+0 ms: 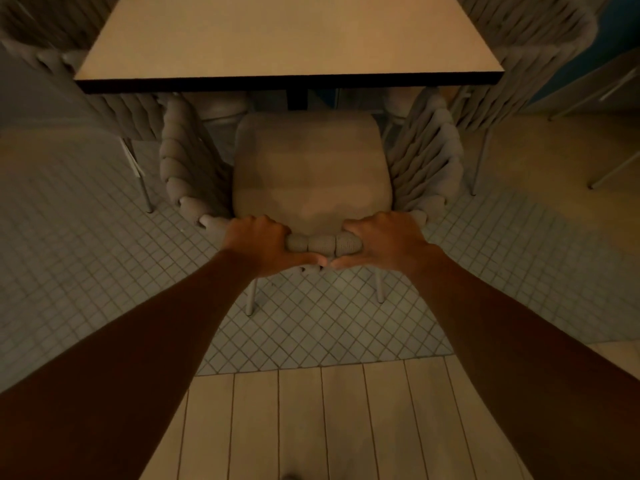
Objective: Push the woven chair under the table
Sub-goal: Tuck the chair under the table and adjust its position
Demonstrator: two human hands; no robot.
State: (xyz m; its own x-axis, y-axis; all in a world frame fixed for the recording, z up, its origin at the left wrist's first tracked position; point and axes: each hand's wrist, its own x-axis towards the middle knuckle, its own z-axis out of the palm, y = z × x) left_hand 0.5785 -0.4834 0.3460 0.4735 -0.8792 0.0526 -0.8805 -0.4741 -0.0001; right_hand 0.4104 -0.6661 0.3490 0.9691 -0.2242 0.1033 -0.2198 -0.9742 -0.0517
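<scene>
My left hand (pixel 258 242) and right hand (pixel 382 240) clench the woven chair (pixel 311 168) backrest, its seat barely under the bench (pixel 277 39) ahead, so I judge a straight push comes next.

Person's visible body, head view:
- Left forearm (pixel 149 341): bare from the near frame edge to the wrist; no sleeve shows in frame.
- Right forearm (pixel 519 341): likewise bare along its whole visible length.
- Left hand (pixel 258 242): bare, ungloved; knuckles clearly ridged.
- Right hand (pixel 384 240): bare, ungloved.
- Fingers (pixel 266 221): fine detail too dim and soft to tell.
- Wrists: plain, uncovered.
</scene>
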